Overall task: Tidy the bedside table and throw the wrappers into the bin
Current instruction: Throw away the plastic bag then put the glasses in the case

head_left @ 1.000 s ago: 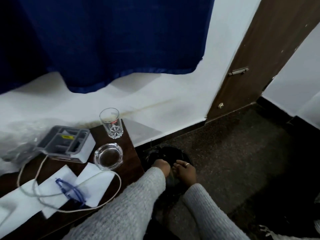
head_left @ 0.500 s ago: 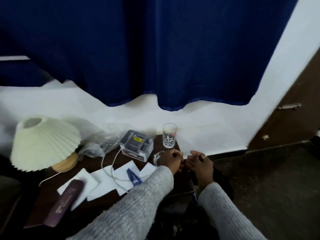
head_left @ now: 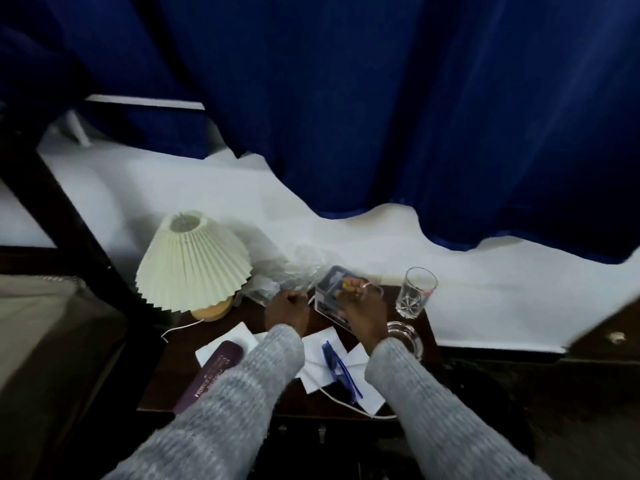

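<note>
My right hand grips a small grey and white box and holds it tilted up off the back of the dark wooden bedside table. My left hand is a closed fist just left of the box, beside a crumpled clear plastic wrapper and the end of a white cable. I cannot see whether the fist holds anything. White papers lie on the table under blue glasses. I see no bin.
A pleated cream lamp stands at the table's back left. A drinking glass and a glass ashtray sit at the right edge. A maroon case lies at the front left. A blue curtain hangs behind.
Both hands came up from the bin on the floor to the table. My right hand took hold of the box and tilted it. The view swung left, which brought the lamp in.
</note>
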